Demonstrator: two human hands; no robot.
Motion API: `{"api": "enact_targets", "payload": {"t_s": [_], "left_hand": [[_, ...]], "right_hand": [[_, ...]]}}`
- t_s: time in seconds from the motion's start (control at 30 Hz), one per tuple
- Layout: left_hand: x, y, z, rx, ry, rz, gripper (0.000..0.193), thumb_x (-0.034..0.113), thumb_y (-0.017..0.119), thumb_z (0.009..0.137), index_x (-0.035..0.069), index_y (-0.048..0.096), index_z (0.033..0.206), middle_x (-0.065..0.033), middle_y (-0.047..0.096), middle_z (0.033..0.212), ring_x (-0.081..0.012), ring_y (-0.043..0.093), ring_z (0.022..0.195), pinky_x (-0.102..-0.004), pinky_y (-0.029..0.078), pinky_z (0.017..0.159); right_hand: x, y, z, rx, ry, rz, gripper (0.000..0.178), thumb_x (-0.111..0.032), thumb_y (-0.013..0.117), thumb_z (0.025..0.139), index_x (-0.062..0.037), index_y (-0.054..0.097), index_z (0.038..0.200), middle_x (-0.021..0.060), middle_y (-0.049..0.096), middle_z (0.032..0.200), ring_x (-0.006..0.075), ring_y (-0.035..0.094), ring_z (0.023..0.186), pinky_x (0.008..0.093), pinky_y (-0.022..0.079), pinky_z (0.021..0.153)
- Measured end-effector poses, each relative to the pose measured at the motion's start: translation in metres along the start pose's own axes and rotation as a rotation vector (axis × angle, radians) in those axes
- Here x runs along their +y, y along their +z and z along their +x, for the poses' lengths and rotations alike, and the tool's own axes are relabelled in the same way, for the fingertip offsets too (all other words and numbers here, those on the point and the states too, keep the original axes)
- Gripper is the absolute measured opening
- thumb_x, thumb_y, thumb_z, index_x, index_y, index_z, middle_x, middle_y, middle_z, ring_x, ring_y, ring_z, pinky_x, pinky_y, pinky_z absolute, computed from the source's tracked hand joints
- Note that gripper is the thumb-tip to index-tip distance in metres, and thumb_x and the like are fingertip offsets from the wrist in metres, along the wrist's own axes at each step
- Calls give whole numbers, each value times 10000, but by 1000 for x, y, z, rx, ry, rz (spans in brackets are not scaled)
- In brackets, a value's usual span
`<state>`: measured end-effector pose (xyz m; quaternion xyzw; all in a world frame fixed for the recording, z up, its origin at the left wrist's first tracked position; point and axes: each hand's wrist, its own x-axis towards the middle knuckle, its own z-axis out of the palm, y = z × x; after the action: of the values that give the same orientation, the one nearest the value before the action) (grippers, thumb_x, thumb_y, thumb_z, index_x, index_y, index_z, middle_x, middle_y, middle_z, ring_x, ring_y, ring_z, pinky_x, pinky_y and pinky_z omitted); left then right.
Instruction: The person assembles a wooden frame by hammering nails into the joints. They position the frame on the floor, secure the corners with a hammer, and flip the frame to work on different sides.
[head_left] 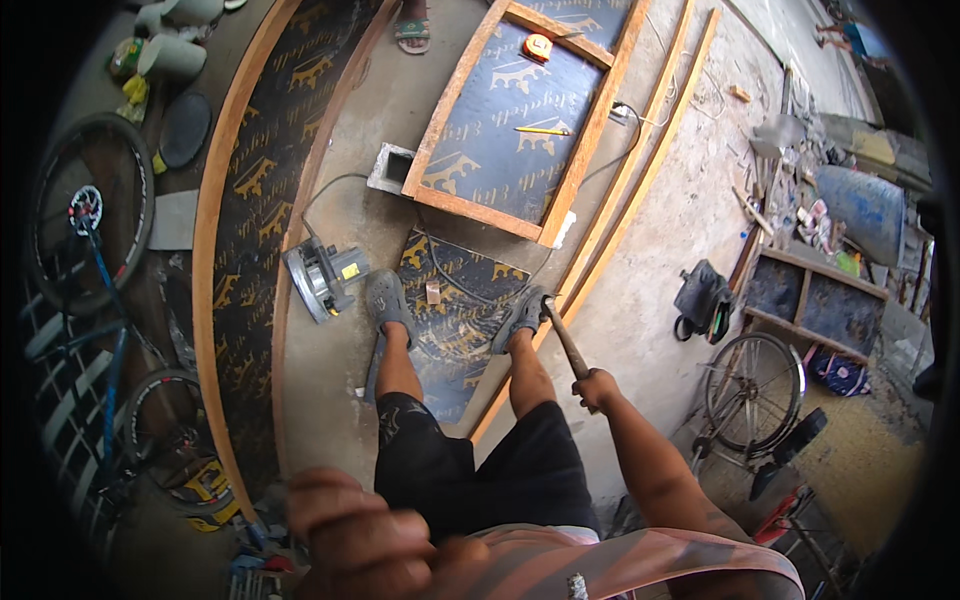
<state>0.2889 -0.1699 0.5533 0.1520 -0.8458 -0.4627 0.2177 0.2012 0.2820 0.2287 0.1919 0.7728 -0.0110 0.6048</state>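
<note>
My right hand (597, 390) is wrapped round the wooden handle of a hammer (568, 345), whose head hangs beside my right shoe. Close in front of me at the lower left, my left hand (360, 535) is blurred with its fingers curled; whatever it may hold is hidden. Beyond my feet lies a dark printed panel (500, 110) edged with wooden strips. On it rest an orange tape measure (537, 47) and a yellow pencil (542, 131). Between my shoes, a small wood block (433, 292) sits on a loose panel offcut (450, 345).
A circular saw (325, 278) with a cord stands left of my left shoe. Long wooden strips (640, 170) run along the right, and a long framed panel (245, 250) along the left. A hollow block (390, 168) touches the near panel. Bicycles stand either side; another person's foot (412, 35) shows far off.
</note>
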Motion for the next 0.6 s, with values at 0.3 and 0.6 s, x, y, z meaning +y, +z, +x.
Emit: {"api": "enact_targets", "payload": {"t_s": [0.3,0.6], "left_hand": [[107,121,11,257,124,-135,186,358,628,954,284,470,892,200,566,864,-112,530,885,-371,422,795],[69,98,5,126,-18,49,320,137,805,838,203,508,938,46,672,991,-213,568,862,-418,448,785]], "right_hand": [[-15,-66,-6,-79,-299,-488,509,-259,664,844,51,634,1247,275,731,1138,395,729,1056,455,585,928],[-102,-58,-25,-94,-467,-737,501,-310,633,896,9,635,1282,259,716,1211,395,680,1174,474,534,1015]]}}
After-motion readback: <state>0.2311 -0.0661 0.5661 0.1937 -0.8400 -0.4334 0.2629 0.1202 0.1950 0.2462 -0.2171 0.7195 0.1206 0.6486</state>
